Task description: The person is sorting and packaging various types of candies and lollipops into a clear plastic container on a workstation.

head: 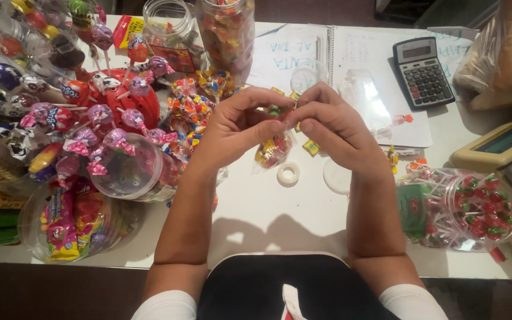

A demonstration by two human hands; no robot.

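While your left hand (238,121) and right hand (327,124) meet above the middle of the white counter (268,207), both have their fingertips pinched together on the neck of one small clear candy bag (272,148), which hangs just under them, full of bright wrapped sweets. Directly below it, nearer you, lie one roll of clear tape (288,173) and one round clear lid (336,176). To your left a crowded lollipop stand (114,101) and one tipped plastic jar (131,169) press close to your left wrist. On the right, one jar of red lollipops (466,210) lies on its side. Farther off sit one calculator (423,72), one open notebook (333,53) and two upright jars (226,32).
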